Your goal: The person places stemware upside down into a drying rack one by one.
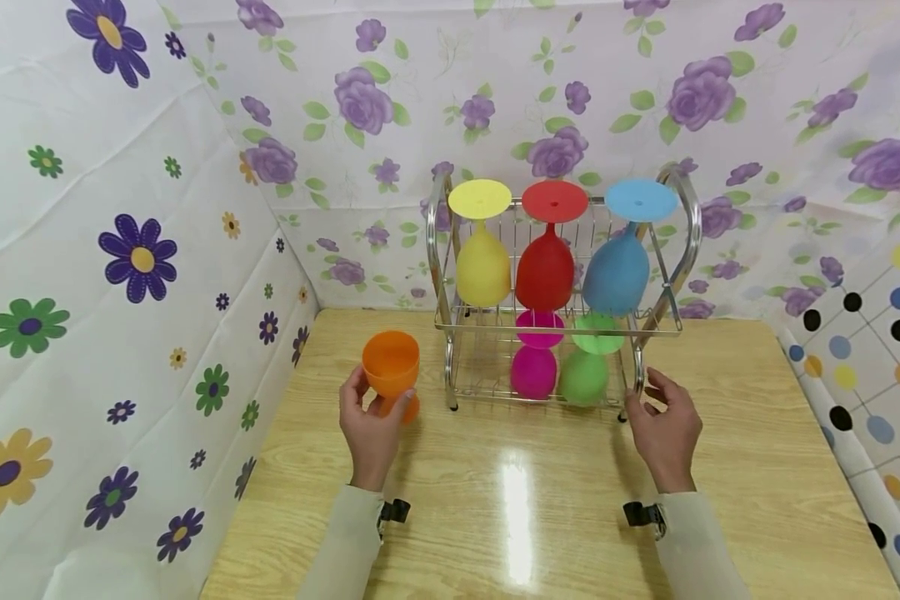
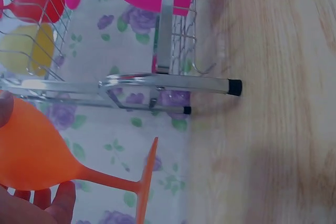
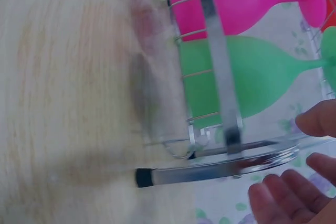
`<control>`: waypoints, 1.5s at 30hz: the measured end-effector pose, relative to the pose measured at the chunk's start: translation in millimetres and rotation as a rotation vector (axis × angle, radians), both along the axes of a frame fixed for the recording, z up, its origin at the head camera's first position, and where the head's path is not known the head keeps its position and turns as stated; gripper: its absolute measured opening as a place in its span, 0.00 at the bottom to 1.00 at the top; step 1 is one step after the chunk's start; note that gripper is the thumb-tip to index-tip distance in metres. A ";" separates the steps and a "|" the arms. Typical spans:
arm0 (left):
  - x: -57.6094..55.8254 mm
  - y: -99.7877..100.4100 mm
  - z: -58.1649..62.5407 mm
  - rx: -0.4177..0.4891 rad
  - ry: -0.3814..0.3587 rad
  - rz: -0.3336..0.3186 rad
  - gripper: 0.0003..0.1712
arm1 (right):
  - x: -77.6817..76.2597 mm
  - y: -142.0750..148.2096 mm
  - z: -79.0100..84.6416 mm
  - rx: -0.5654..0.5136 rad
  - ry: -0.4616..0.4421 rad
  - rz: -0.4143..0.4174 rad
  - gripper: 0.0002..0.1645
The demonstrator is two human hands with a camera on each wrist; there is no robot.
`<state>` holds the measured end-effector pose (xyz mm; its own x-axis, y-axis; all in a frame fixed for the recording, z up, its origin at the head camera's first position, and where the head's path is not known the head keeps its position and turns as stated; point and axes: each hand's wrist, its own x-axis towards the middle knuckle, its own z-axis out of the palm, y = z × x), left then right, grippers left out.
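In the head view my left hand [image 1: 372, 435] holds an orange goblet [image 1: 390, 377] by the bowl, foot down, left of a two-tier chrome wire rack [image 1: 693, 221]. The left wrist view shows fingers and thumb on its bowl, with the stem and foot [image 2: 147, 179] uncovered. My right hand [image 1: 667, 433] is at the rack's front right leg, thumb [image 3: 317, 119] and forefinger on either side of the tube. Upside down on the lower tier stand a magenta goblet [image 1: 534, 375] and a green goblet [image 1: 585, 379]; the space to their left holds no goblet.
On the upper tier, yellow [image 1: 483, 271], red [image 1: 545, 271] and blue [image 1: 617, 271] goblets stand upside down. The rack rests on a wood-grain table [image 1: 570, 517] near the flowered back cloth [image 1: 420, 167]. Patterned cloths hang at both sides.
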<state>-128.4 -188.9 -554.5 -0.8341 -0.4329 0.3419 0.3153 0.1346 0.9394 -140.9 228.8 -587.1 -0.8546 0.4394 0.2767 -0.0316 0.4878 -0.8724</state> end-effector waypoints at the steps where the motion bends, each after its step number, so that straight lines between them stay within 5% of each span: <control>1: 2.3 1.5 2.7 -0.013 0.015 -0.013 0.45 | 2.2 -0.6 2.2 0.013 -0.005 -0.001 0.30; 8: 16.5 12.9 19.2 -0.179 0.091 -0.113 0.47 | 20.4 -6.7 24.0 0.079 -0.032 0.009 0.34; 15: 25.3 25.5 23.8 -0.298 0.114 -0.173 0.46 | 34.8 -14.4 45.8 0.035 -0.059 0.066 0.36; 21: 29.9 38.7 28.1 -0.335 0.108 -0.232 0.47 | 48.5 -22.5 65.5 -0.013 -0.091 0.210 0.39; 27: 34.4 56.5 33.5 -0.384 0.129 -0.344 0.48 | 61.3 -34.7 82.8 -0.029 0.087 0.409 0.41; 35: 45.5 76.8 49.1 -0.597 0.134 -0.381 0.48 | 77.1 -50.5 101.9 0.028 0.195 0.624 0.48; 45: 55.5 91.5 66.9 -0.838 0.180 -0.465 0.49 | 83.3 -62.4 109.1 0.090 0.172 0.741 0.51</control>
<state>-72.9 -97.4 -487.6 -0.7657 0.3675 0.5279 0.6349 0.5633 0.5288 -57.6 166.4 -478.0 -0.8588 -0.2621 0.4402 -0.5100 0.3554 -0.7833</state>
